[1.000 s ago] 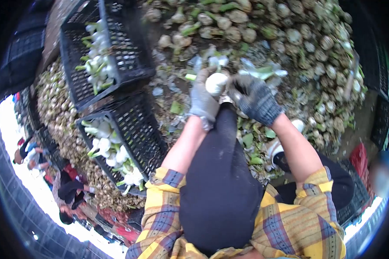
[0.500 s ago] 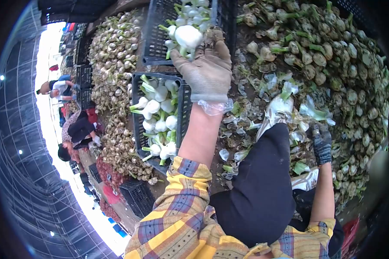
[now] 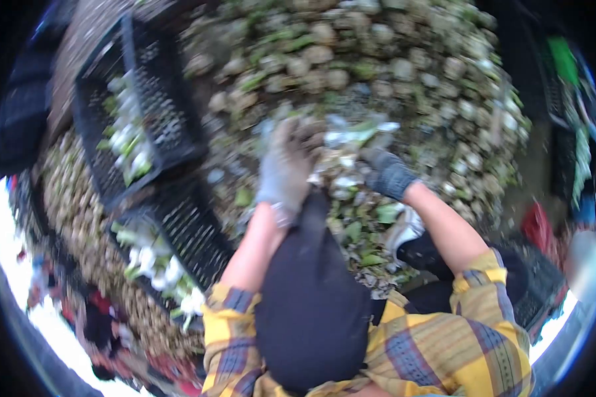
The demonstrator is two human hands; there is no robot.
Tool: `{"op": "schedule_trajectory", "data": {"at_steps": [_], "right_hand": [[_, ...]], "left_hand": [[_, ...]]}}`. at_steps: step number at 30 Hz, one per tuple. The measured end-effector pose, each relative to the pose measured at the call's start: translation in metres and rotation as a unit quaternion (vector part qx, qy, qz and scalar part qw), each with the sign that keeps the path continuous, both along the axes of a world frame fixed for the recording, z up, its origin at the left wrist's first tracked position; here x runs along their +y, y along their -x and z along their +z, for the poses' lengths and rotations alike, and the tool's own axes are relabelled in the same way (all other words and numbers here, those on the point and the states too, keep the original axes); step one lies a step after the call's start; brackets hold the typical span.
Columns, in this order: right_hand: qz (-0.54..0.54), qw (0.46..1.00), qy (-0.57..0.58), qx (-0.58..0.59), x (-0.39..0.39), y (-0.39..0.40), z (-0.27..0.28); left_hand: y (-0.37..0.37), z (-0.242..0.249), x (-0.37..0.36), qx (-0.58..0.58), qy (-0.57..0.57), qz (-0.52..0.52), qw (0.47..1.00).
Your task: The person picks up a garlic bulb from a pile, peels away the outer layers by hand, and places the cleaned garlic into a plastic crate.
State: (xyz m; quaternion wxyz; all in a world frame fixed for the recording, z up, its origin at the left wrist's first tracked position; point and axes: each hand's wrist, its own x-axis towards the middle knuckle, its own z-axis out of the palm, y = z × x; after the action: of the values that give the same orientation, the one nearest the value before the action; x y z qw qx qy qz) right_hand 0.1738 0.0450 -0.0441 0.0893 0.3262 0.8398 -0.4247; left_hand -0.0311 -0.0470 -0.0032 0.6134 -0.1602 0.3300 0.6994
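Observation:
My left hand (image 3: pixel 291 159), in a pale work glove, is over the ground just beyond my knee. Its fingers look apart, with nothing visible in them, though motion blurs them. Beside it lies a white garlic bulb (image 3: pixel 344 180) among peelings, with pale green garlic leaves (image 3: pixel 361 135) just beyond. My right hand (image 3: pixel 387 173), in a dark grey glove, is close on the other side of the bulb, fingers curled. Whatever they hold is blurred. To the left, one black crate (image 3: pixel 169 106) and a nearer black crate (image 3: pixel 195 228) contain cleaned garlic bulbs with green stems.
A large heap of unpeeled garlic (image 3: pixel 377 66) spreads in front and to the right. More garlic (image 3: pixel 73 178) lies beyond the crates. Peelings and leaf scraps (image 3: pixel 367 258) cover the ground by my legs. A red bag (image 3: pixel 538 225) sits at the right.
My left hand has left the far crate, where it held a white garlic bulb, and come back near my right hand without it. The view has swung to the right.

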Motion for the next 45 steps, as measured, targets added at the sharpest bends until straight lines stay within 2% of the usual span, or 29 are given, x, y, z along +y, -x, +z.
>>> {"op": "schedule_trajectory", "data": {"at_steps": [2,4,6,8,10,11,12,13,14,15,16,18,22,24,25,28,30,32,33,36,37,38,39,40,41,42,43,44,45], "right_hand": [[-0.053,0.995,-0.070,-0.048,0.016,0.010,0.019],[-0.181,0.980,-0.078,0.022,0.043,0.001,0.014],[-0.227,0.960,-0.166,0.004,0.077,-0.001,0.008],[-0.199,0.907,-0.370,-0.014,0.103,0.000,0.005],[-0.029,0.886,-0.462,-0.028,0.134,-0.005,-0.002],[-0.028,0.927,-0.299,-0.226,0.146,0.014,0.016],[-0.039,0.925,-0.251,-0.283,0.152,0.030,0.016],[-0.006,0.932,-0.337,-0.130,0.164,0.018,-0.020],[0.041,0.901,-0.431,0.008,0.176,0.007,-0.056],[0.049,0.927,-0.319,-0.189,0.182,0.023,-0.039],[0.099,0.864,-0.449,-0.204,0.206,0.009,-0.083],[-0.015,0.895,-0.382,-0.231,0.189,0.028,-0.044],[-0.017,0.901,-0.385,-0.200,0.177,0.020,-0.055],[-0.051,0.912,-0.373,-0.163,0.164,0.009,-0.059],[-0.028,0.906,-0.400,-0.136,0.160,-0.004,-0.067],[-0.043,0.940,-0.329,-0.076,0.121,0.005,-0.025],[-0.166,0.975,-0.142,0.039,0.074,0.038,0.019],[-0.202,0.965,-0.055,0.160,0.036,0.061,0.037],[-0.179,0.962,-0.072,0.194,0.020,0.069,0.040],[-0.093,0.955,-0.123,0.252,-0.017,0.088,0.058],[-0.054,0.958,-0.140,0.245,-0.025,0.093,0.072],[-0.013,0.959,-0.157,0.237,-0.029,0.093,0.078],[-0.130,0.946,0.068,0.289,-0.035,0.090,0.068],[-0.188,0.935,0.138,0.268,-0.031,0.086,0.065],[-0.246,0.915,0.207,0.246,-0.025,0.081,0.061],[-0.302,0.887,0.273,0.220,-0.022,0.076,0.059],[-0.334,0.871,0.293,0.208,-0.021,0.079,0.068],[-0.403,0.784,0.428,0.198,-0.011,0.078,0.056],[-0.388,0.809,0.410,0.165,-0.009,0.071,0.046]], "left_hand": [[-0.001,-0.005,-0.008,0.001,0.048,-0.003,0.999],[-0.004,-0.001,-0.008,0.035,0.078,-0.011,0.996],[-0.007,0.004,-0.002,0.049,0.093,-0.025,0.994],[-0.005,0.005,-0.002,0.056,0.120,-0.020,0.991],[-0.010,-0.015,-0.003,0.037,0.064,0.003,0.997],[-0.012,0.010,0.003,0.045,0.112,-0.021,0.992],[-0.008,0.018,-0.001,0.012,0.010,-0.063,0.998],[-0.011,-0.027,-0.014,-0.009,0.039,-0.063,0.997],[-0.009,0.002,-0.003,0.058,0.075,-0.044,0.994],[-0.010,0.003,-0.003,0.055,0.078,-0.027,0.995],[-0.010,0.002,-0.002,0.051,0.081,-0.010,0.995],[-0.009,0.006,-0.003,0.027,0.087,0.000,0.996],[-0.011,-0.004,-0.002,0.070,0.101,-0.004,0.992],[-0.010,-0.004,-0.003,0.089,0.097,-0.040,0.990],[-0.010,-0.008,-0.004,0.095,0.096,-0.062,0.989],[-0.015,-0.022,-0.001,0.178,0.106,-0.121,0.971],[-0.015,-0.019,0.000,0.196,0.089,-0.168,0.962],[-0.033,-0.048,0.008,0.283,0.059,-0.100,0.952],[-0.039,-0.058,0.011,0.325,0.043,-0.065,0.942],[-0.026,-0.024,0.007,0.317,0.009,-0.070,0.946],[-0.027,-0.042,0.005,0.204,-0.031,-0.060,0.977],[-0.027,-0.054,0.005,0.235,-0.009,-0.016,0.972],[-0.027,-0.065,0.005,0.268,0.016,0.026,0.963],[-0.026,-0.061,0.004,0.366,0.061,0.051,0.927],[-0.022,-0.057,0.004,0.373,0.076,0.064,0.923],[-0.021,-0.053,0.000,0.361,0.086,0.035,0.928],[-0.012,-0.023,-0.006,0.402,0.120,-0.018,0.907],[-0.009,-0.006,-0.006,0.440,0.148,-0.074,0.883],[-0.021,-0.045,-0.004,0.459,0.082,-0.033,0.884]]}}
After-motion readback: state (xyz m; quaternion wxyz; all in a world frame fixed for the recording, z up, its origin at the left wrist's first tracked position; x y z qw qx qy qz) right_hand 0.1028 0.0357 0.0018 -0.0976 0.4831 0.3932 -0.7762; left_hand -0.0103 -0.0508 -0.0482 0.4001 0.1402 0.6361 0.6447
